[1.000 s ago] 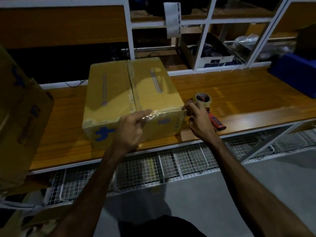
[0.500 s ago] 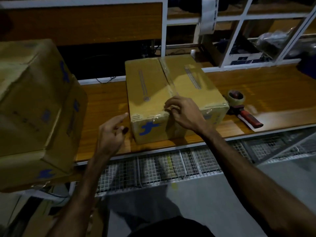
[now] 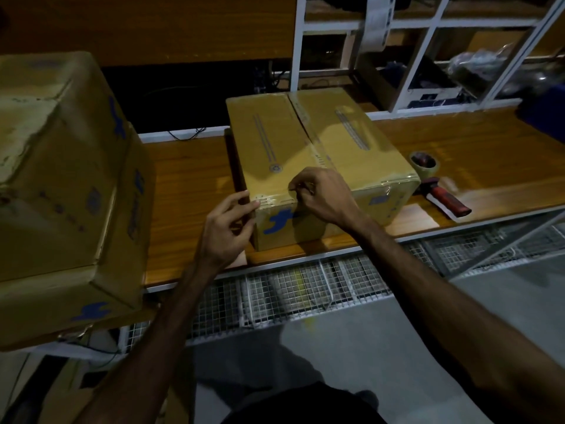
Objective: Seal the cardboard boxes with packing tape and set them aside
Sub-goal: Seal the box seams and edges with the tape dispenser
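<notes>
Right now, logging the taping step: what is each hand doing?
Left hand: open, fingertips pressing the tape at the box corner.
Right hand: fingers curled, pressing the tape; a pinch cannot be told.

I read the centre box (image 3: pixel 308 154) as yellow-brown cardboard, blue logo on its near face, grey printed stripes on top, glossy clear tape (image 3: pixel 382 186) along the near edge. Stacked boxes (image 3: pixel 61 179) at 9 o'clock: same tan, blue marks, pale scuffs. Tape dispenser (image 3: pixel 440 194) at 3 o'clock: red-and-black handle, tan roll. Worktop (image 3: pixel 189 191) orange-brown woodgrain, white edging. Shelf frame (image 3: pixel 428 50) at 1 o'clock white.
</notes>
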Tool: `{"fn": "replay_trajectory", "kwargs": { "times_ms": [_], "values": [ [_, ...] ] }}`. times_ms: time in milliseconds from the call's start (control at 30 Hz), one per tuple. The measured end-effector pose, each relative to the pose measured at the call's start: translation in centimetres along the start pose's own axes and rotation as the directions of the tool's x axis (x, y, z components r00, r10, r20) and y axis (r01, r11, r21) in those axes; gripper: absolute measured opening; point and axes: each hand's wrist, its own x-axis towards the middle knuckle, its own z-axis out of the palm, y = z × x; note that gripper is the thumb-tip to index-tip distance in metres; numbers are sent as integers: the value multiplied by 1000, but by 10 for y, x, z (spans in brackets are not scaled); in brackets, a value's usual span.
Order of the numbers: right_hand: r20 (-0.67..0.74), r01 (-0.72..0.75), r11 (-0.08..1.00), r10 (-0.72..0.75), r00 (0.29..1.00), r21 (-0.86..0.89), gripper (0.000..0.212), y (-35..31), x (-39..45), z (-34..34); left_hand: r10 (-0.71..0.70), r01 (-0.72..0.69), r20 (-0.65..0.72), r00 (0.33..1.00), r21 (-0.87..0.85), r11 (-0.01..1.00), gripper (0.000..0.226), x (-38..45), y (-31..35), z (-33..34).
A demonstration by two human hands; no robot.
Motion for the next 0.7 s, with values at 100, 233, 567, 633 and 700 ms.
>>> {"fn": "replay_trajectory", "kwargs": {
  "times_ms": [100, 233, 567, 633, 700],
  "values": [
    [-34, -23, 1000, 23, 999, -7, 24, 0, -1, 6, 22, -23, 33, 999, 29, 999, 41, 2, -7, 0],
    [-84, -44, 999, 44, 995, 1, 22, 0, -5, 15, 81, -82, 13, 997, 92, 992, 35, 6, -13, 3],
    [-114, -17, 1000, 18, 993, 14, 22, 6, -10, 23, 351, -341, 7, 936, 263, 903, 22, 10, -13, 13],
    [-99, 11, 1000, -10, 995, 15, 21, 9, -11, 22, 412, -399, 24, 911, 305, 865, 20, 8, -18, 13],
    [-88, 43, 999, -43, 995, 2, 22, 11, -14, 22, 468, -455, 44, 883, 326, 829, 17, 10, -22, 11]
  ]
}}
